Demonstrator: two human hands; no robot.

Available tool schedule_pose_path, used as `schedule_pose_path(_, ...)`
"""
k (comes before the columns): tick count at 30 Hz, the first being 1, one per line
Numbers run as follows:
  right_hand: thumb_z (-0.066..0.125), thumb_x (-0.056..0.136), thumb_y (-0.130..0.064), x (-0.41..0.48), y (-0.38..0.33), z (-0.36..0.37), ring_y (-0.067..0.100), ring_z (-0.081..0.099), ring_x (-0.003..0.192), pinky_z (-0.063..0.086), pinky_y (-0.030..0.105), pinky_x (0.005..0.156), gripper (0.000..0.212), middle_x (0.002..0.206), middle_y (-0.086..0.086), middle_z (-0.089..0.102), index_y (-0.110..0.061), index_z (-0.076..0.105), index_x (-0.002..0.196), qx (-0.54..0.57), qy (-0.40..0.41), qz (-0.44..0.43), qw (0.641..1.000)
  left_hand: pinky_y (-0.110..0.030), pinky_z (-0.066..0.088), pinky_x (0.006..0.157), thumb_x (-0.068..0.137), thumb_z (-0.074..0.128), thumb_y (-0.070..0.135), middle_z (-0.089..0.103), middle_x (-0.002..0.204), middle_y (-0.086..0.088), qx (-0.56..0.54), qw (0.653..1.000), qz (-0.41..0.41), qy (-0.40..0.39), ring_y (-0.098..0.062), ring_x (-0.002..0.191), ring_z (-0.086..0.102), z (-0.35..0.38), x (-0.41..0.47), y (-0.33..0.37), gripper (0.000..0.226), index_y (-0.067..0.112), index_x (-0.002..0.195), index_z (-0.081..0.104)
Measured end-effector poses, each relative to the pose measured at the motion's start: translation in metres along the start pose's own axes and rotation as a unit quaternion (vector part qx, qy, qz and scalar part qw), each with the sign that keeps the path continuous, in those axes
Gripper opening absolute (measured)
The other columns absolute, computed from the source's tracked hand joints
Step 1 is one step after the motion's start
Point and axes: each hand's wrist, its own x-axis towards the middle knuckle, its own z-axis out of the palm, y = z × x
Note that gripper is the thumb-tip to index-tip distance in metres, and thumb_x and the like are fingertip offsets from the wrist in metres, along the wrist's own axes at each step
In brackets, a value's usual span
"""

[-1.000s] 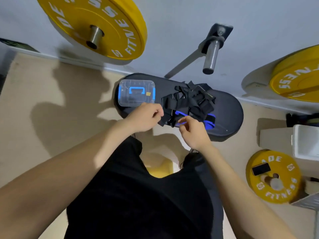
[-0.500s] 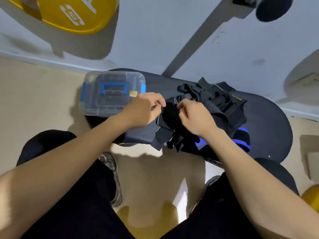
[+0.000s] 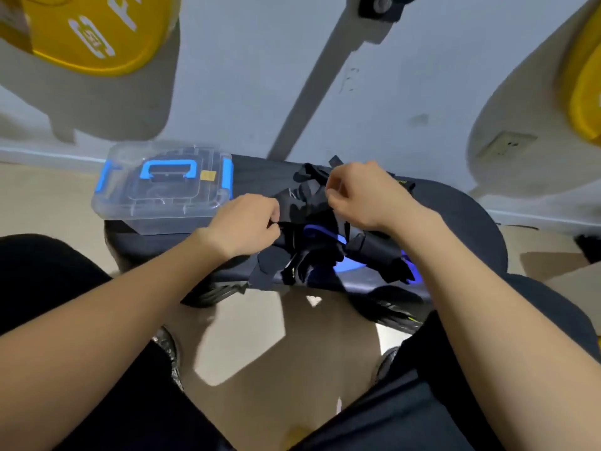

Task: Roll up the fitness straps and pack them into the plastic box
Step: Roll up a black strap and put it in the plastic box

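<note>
Black padding covered the bench (image 3: 468,213), the largest thing within reach, which stood against a pale wall with a yellow weight plate (image 3: 91,30) hanging above. On its left end sat the clear plastic box (image 3: 162,193), its lid on, the blue handle folded flat and blue latches at both ends; what it held could not be made out through the plastic. Just to the right of the box lay the fitness straps (image 3: 309,252), a loose black heap with blue loops showing, its near edge spilling over the bench's front.

Both hands were in that heap. The left grip (image 3: 247,222) was curled tight, pinching a fold of black webbing at the heap's left side. The right grip (image 3: 364,196) was likewise closed, thumb and fingers pinching a strap end and holding it a little above the pile.

By my reading this was the sorting-out step: one strap being teased from the tangle, with no finished roll to be seen. The next move would likely call for drawing that strap clear and straight before winding it, and for the lid to be unlatched before any packing.
</note>
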Motion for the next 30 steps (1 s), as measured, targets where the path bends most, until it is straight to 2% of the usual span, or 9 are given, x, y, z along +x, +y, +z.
schedule_pose_path(4,0.053,0.095,-0.019,-0.052,0.020,-0.002,0.031,0.064,0.082,0.057,0.041,0.068,0.017,0.084,0.006,0.072,-0.018,0.070,0.091,-0.004,0.053,0.074,0.996,-0.042,0.044,0.080,0.099,0.048,0.013,0.065,0.104,-0.004,0.078,0.996,0.001,-0.049,-0.034,0.094,0.062,0.006,-0.019,0.021,0.013,0.018,0.098,0.060)
schedule_pose_path(8,0.053,0.094,-0.019,-0.080,0.027,-0.003,0.032,0.064,0.085,0.049,0.037,0.064,0.017,0.092,0.006,0.071,-0.020,0.070,0.098,-0.074,-0.023,0.085,0.993,-0.047,0.050,0.095,0.102,0.048,0.016,0.064,0.106,-0.005,0.098,0.994,0.033,-0.033,-0.033,0.098,0.062,0.008,-0.035,0.038,0.015,0.016,0.104,0.062)
schedule_pose_path(15,0.054,0.090,-0.016,-0.065,0.053,-0.005,0.037,0.062,0.090,0.045,0.036,0.067,0.016,0.097,0.009,0.065,-0.014,0.067,0.100,-0.105,-0.039,0.156,0.981,-0.043,0.054,0.082,0.105,0.048,0.033,0.065,0.106,-0.005,0.041,0.997,0.035,-0.046,-0.034,0.094,0.062,0.007,-0.017,0.060,0.019,0.018,0.106,0.060)
schedule_pose_path(18,0.055,0.090,-0.013,-0.055,0.075,0.011,0.034,0.057,0.080,0.042,0.035,0.063,0.006,0.097,0.013,0.062,-0.008,0.053,0.088,-0.050,-0.008,0.258,0.965,-0.046,0.054,0.083,0.107,0.050,0.044,0.058,0.115,-0.007,0.005,0.999,0.001,-0.054,-0.037,0.097,0.059,0.021,0.001,0.072,0.031,0.017,0.120,0.050)
schedule_pose_path(20,0.056,0.092,-0.014,-0.046,0.086,0.023,0.035,0.053,0.082,0.042,0.037,0.067,0.013,0.104,0.015,0.061,-0.007,0.046,0.094,-0.034,0.045,0.290,0.955,-0.046,0.053,0.077,0.105,0.058,0.046,0.045,0.128,-0.011,0.016,0.998,-0.002,-0.058,-0.040,0.092,0.059,0.033,0.010,0.077,0.046,0.018,0.135,0.038)
schedule_pose_path(23,0.063,0.091,-0.028,-0.034,0.093,0.037,0.039,0.060,0.093,0.048,0.041,0.072,0.034,0.111,0.013,0.063,-0.010,0.047,0.116,0.011,0.051,0.256,0.965,-0.047,0.058,0.072,0.101,0.068,0.037,0.033,0.141,-0.016,0.004,0.997,0.032,-0.076,-0.036,0.076,0.062,0.042,0.024,0.080,0.063,0.023,0.148,0.028)
schedule_pose_path(26,0.067,0.085,-0.039,-0.025,0.089,0.041,0.037,0.065,0.113,0.057,0.045,0.092,0.058,0.124,0.010,0.066,-0.018,0.052,0.137,0.090,-0.022,0.239,0.967,-0.052,0.060,0.080,0.100,0.070,0.027,0.024,0.151,-0.018,0.007,0.993,0.023,-0.114,-0.037,0.079,0.067,0.048,0.035,0.080,0.061,0.019,0.147,0.033)
schedule_pose_path(28,0.066,0.080,-0.045,-0.021,0.082,0.044,0.033,0.067,0.111,0.057,0.042,0.091,0.058,0.121,0.005,0.071,-0.025,0.059,0.133,0.066,-0.047,0.206,0.975,-0.052,0.058,0.086,0.098,0.070,0.025,0.028,0.147,-0.015,-0.027,0.994,-0.001,-0.110,-0.040,0.087,0.066,0.052,0.040,0.081,0.055,0.013,0.141,0.038)
schedule_pose_path(30,0.065,0.076,-0.050,-0.017,0.075,0.050,0.032,0.067,0.101,0.052,0.039,0.078,0.045,0.106,0.001,0.072,-0.027,0.063,0.114,0.011,-0.055,0.151,0.987,-0.047,0.054,0.093,0.097,0.067,0.027,0.034,0.142,-0.010,-0.083,0.990,-0.025,-0.108,-0.039,0.101,0.065,0.051,0.045,0.082,0.052,0.011,0.140,0.042)
